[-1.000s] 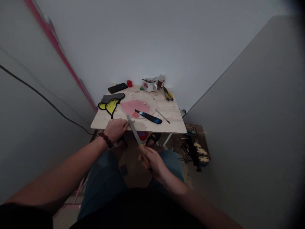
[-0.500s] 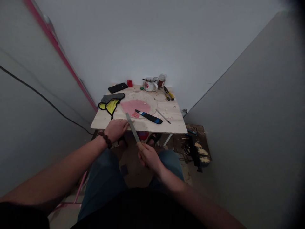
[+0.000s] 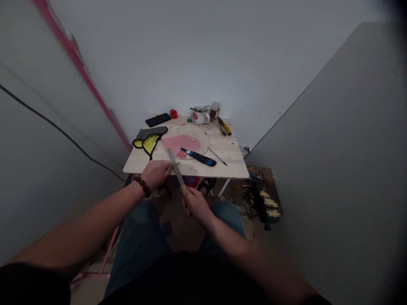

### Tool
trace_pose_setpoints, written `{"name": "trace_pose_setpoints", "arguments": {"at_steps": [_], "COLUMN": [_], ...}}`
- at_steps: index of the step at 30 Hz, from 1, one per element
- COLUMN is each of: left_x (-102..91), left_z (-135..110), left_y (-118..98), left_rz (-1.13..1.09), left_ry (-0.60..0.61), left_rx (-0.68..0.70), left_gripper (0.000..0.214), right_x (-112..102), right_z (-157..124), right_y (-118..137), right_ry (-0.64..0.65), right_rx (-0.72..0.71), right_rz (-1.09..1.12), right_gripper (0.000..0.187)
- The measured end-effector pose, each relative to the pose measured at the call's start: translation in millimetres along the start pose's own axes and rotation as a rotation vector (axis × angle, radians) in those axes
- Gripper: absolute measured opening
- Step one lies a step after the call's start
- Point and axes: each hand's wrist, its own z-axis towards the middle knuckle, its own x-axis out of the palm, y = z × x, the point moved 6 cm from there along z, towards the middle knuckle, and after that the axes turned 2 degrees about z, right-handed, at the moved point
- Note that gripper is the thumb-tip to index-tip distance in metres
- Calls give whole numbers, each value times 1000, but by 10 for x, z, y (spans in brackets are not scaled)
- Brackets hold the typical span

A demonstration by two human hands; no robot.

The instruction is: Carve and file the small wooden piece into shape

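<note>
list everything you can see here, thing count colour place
table: 1, pale wood, centre, against the wall
file: 1, grey metal blade, crossing the table's near edge
round board: 1, pale with a pink patch, mid table
knife: 1, black and blue handle, lying on the round board's near right edge
thin metal rod: 1, grey, right of the knife
cloth: 1, yellow, black and grey, left side of table
phone: 1, black, far left corner
cap: 1, red, beside the phone
mug: 1, white with a logo, far edge
pliers: 1, yellow handles, far right
left hand: 1, beaded bracelet, at the near edge
right hand: 1, gripping the file's handle
</note>
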Motion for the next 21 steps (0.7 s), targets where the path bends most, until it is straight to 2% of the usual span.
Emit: {"name": "trace_pose_setpoints", "arguments": {"at_steps": [4,8,10,13,18,21], "left_x": [25,42,46,48,43,32], "left_z": [-5,-22,-26,-26,-17,-12], "left_y": [11,32,41,44,38,32], "left_rz": [-5,2,3,7,16,8], "left_ry": [-18,-24,-27,-33,-43,-45], "left_rx": [3,-5,-10,-6,-8,-12], "left_gripper": [43,43,42,42,46,46], "right_x": [-322,-524,-491,-344,-227,-221], "right_z": [-450,-589,-527,-405,-374,-448], "right_y": [-310,-321,-288,-269,-243,-252], "right_ry": [-51,-141,-155,-101,-44,-7], "right_rx": [17,-99,-106,-71,-145,-201], "right_rz": [1,-50,-74,-65,-87,-147], "right_gripper": [59,49,42,39,59,57]}}
